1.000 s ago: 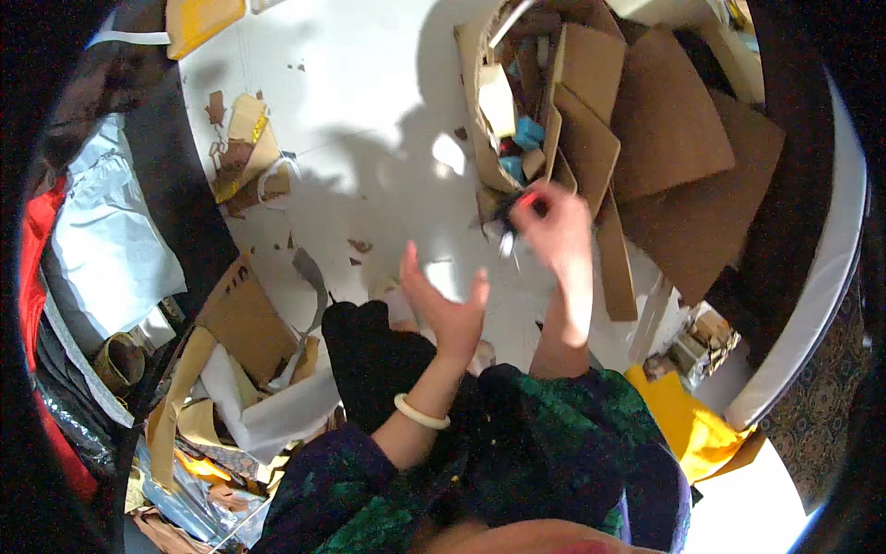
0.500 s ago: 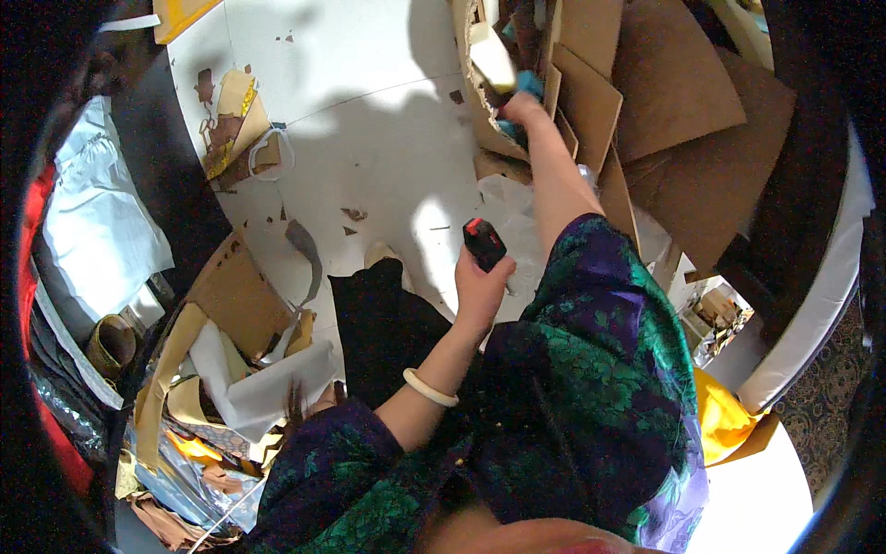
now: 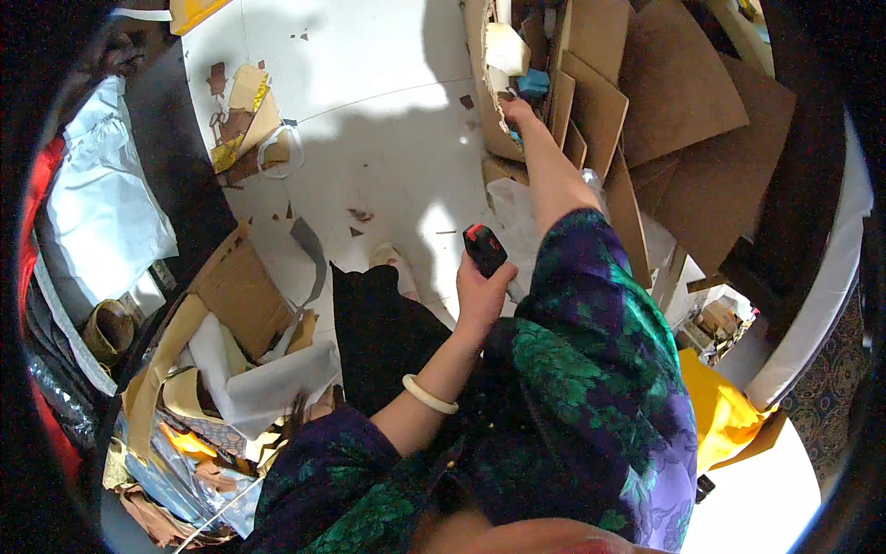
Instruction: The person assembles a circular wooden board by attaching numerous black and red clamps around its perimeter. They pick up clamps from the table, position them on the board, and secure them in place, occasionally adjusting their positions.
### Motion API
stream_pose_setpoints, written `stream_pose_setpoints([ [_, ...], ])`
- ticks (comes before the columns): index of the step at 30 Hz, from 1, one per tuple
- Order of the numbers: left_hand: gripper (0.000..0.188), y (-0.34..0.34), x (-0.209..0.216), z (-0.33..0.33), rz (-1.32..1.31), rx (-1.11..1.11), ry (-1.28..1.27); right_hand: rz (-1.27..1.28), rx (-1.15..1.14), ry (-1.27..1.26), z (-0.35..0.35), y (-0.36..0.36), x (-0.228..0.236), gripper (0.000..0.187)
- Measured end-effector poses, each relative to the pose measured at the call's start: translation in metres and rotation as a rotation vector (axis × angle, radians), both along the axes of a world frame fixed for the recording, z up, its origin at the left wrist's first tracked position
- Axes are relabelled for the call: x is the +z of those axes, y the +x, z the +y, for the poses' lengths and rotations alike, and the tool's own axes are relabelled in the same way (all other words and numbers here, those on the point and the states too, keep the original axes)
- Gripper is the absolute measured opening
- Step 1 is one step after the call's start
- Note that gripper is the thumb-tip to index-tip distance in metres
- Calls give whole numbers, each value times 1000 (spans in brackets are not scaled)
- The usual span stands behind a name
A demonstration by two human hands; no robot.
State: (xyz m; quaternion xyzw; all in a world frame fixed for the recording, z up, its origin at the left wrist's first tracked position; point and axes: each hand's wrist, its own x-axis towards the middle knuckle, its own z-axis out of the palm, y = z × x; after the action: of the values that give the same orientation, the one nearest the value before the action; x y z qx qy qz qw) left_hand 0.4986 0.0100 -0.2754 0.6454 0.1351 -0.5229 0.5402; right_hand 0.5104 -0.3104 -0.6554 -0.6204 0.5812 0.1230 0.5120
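Head view: our left hand [image 3: 482, 294], earlier empty, clamped a black-red tool [image 3: 483, 249]. Our right hand [image 3: 518, 112] was inside a box [image 3: 496, 135], fingers unclear.

A messy workshop seems to be seen here. Big cardboard sheets [image 3: 685, 78] are stacked on the right, scraps [image 3: 218, 78] are scattered over the white floor [image 3: 369, 102], and a box [image 3: 501, 138] is filled with odds and ends [image 3: 507, 50].
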Motion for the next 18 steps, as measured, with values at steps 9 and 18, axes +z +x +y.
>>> stream_pose_setpoints([
  [9, 22, -42, 28, 5, 45, 377, -58, -983, -495, -234, 98, 16, 348, 25],
  [18, 20, -47, 79, 66, 150, 607, -693, -389, -58, -450, 261, -41, 500, 45],
])
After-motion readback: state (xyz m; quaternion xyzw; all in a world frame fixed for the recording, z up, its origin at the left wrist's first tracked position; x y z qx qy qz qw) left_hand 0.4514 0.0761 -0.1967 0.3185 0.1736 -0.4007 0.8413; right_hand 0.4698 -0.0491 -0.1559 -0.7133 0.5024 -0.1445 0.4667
